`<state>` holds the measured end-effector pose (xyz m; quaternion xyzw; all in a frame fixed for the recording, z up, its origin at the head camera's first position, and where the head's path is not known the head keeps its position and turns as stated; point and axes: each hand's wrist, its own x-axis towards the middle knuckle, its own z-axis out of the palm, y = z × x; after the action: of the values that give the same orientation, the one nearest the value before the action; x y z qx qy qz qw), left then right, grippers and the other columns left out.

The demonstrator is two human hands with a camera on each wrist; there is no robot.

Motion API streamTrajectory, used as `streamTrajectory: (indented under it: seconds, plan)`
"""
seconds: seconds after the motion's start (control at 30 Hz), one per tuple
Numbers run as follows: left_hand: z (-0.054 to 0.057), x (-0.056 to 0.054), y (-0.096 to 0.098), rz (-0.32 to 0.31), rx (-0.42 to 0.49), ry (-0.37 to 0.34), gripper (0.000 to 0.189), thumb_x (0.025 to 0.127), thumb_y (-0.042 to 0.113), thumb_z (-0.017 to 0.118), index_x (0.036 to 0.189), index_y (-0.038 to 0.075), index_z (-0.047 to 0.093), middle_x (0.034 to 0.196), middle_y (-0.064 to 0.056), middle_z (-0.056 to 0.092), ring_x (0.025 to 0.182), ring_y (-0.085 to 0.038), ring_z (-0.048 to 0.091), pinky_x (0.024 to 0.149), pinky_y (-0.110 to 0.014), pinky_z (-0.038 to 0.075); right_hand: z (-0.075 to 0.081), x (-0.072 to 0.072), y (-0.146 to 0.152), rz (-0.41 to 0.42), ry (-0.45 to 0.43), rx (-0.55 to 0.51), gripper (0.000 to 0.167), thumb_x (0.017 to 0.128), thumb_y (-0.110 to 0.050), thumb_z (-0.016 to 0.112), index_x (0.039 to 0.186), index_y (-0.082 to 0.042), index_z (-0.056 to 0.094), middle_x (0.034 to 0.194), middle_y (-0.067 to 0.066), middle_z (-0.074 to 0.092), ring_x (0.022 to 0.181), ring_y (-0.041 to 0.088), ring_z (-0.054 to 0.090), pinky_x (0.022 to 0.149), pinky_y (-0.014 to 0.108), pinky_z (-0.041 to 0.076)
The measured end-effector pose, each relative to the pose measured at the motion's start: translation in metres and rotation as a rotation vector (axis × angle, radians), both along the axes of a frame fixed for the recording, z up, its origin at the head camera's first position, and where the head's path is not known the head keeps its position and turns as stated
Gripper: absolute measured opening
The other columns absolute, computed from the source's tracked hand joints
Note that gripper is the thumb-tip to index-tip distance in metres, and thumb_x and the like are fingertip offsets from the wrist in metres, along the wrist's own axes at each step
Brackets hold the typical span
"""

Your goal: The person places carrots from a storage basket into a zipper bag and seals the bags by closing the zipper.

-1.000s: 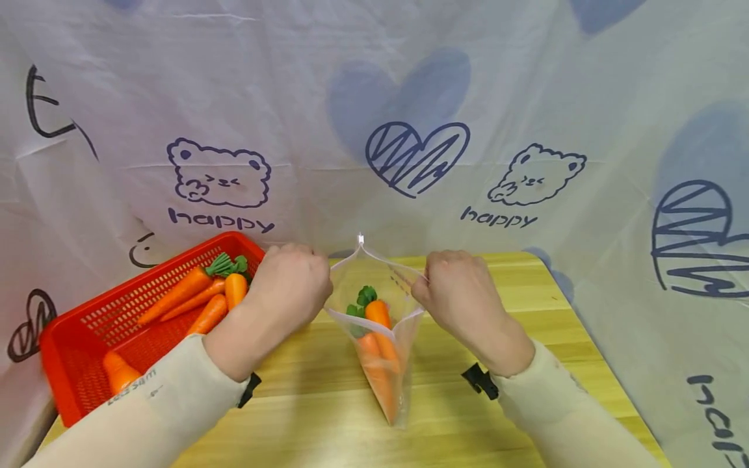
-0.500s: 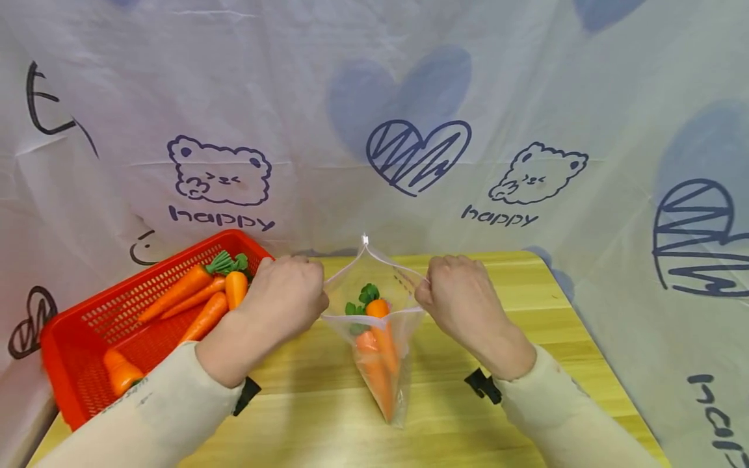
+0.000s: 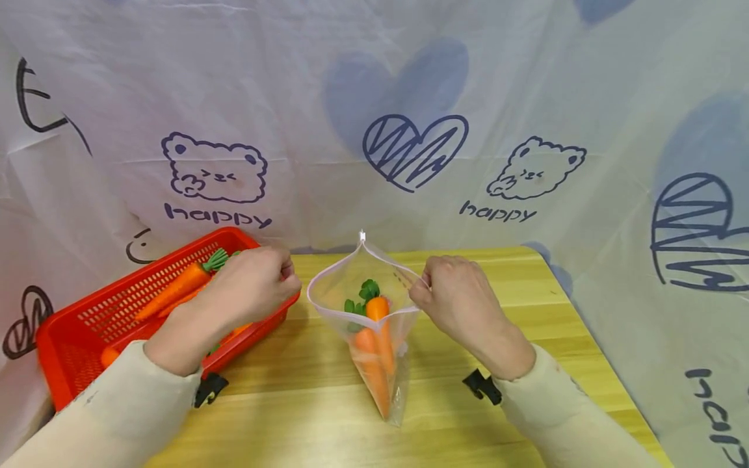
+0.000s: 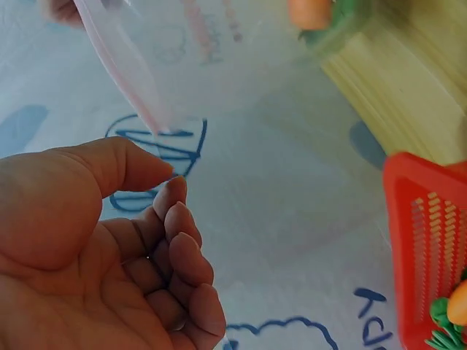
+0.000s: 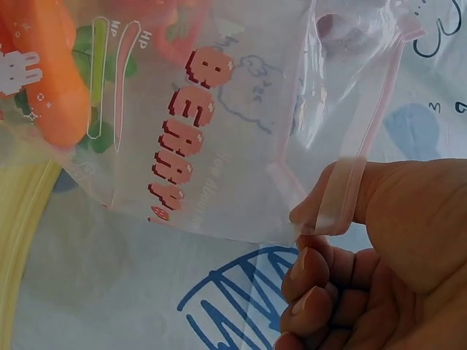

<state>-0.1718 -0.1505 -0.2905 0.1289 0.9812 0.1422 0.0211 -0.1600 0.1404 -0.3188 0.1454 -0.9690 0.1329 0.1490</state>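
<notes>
A clear zip bag (image 3: pixel 336 296) with a pink-edged mouth stands gaping in the middle of the table. Two carrots (image 3: pixel 377 364) with green tops lie inside it. My right hand (image 3: pixel 459 309) pinches the right edge of its mouth between thumb and forefinger; pink "BERRY" lettering (image 5: pixel 191 131) shows in the right wrist view. Off the bag's left edge, my left hand (image 3: pixel 251 286) hovers over the red basket's rim in the head view. Its fingers are loosely bent with nothing between them, thumb near the forefinger tip, as the left wrist view shows.
The red plastic basket (image 3: pixel 61 325) on the left holds several more carrots (image 3: pixel 172 289), partly hidden by my left arm. A wooden table (image 3: pixel 526 312) lies beneath. White cloth (image 3: pixel 316 162) printed with bears and hearts hangs behind and at the sides.
My left hand has let go of the bag's left edge and moved left to the basket. The bag's mouth has become rounder on that side. My right hand keeps its pinch.
</notes>
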Motion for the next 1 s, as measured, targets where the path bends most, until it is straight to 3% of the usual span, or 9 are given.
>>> streamTrajectory:
  seconds: [0.2,0.43,0.63,0.8,0.9,1.0]
  plan:
    - [-0.008,-0.011,-0.030,0.078,-0.019,-0.029,0.016,0.086,0.020,0.055,0.073,0.012,0.049,0.064,-0.001,0.044,0.060,-0.019,0.046,0.056,-0.031,0.033,0.001,0.001,0.002,-0.012,-0.012,-0.016,0.017,0.080,-0.016,0.060,0.064,-0.015,0.054,0.058,-0.001,0.049,0.055,0.019,0.045,0.055,0.030,0.037]
    - [-0.035,-0.030,-0.069,0.175,-0.070,-0.017,0.019,0.089,0.022,0.057,0.077,0.009,0.051,0.070,-0.005,0.043,0.067,-0.023,0.045,0.059,-0.035,0.034,0.000,0.002,0.003,-0.015,-0.032,-0.033,0.016,0.080,-0.016,0.060,0.065,-0.015,0.054,0.059,-0.001,0.050,0.056,0.019,0.046,0.055,0.030,0.037]
    - [-0.059,-0.046,-0.094,0.220,-0.144,-0.094,0.028,0.091,0.027,0.057,0.070,0.010,0.050,0.068,-0.007,0.045,0.069,-0.030,0.050,0.069,-0.049,0.039,-0.001,0.002,0.004,-0.011,-0.017,-0.028,0.016,0.080,-0.016,0.061,0.065,-0.015,0.055,0.059,-0.002,0.049,0.055,0.018,0.045,0.054,0.029,0.037]
    - [-0.080,-0.059,-0.107,0.251,-0.202,-0.140,0.029,0.090,0.030,0.059,0.086,0.002,0.061,0.089,-0.023,0.062,0.088,-0.047,0.054,0.084,-0.068,0.037,-0.003,0.002,0.005,-0.003,0.008,-0.020,0.018,0.080,-0.015,0.062,0.064,-0.015,0.054,0.058,-0.002,0.048,0.055,0.018,0.044,0.055,0.029,0.037]
    - [-0.089,-0.066,-0.109,0.264,-0.217,-0.199,0.042,0.091,0.034,0.059,0.106,-0.005,0.061,0.112,-0.035,0.059,0.105,-0.058,0.048,0.094,-0.075,0.030,-0.004,0.002,0.005,-0.001,0.016,-0.014,0.017,0.079,-0.016,0.063,0.064,-0.015,0.055,0.058,-0.003,0.049,0.055,0.017,0.044,0.056,0.030,0.038]
    - [-0.096,-0.070,-0.109,0.271,-0.227,-0.255,0.054,0.091,0.041,0.059,0.116,-0.007,0.059,0.123,-0.038,0.053,0.114,-0.063,0.041,0.098,-0.077,0.025,-0.005,0.002,0.005,0.000,0.014,-0.008,0.016,0.079,-0.016,0.063,0.064,-0.014,0.056,0.058,-0.003,0.049,0.055,0.017,0.044,0.058,0.030,0.038]
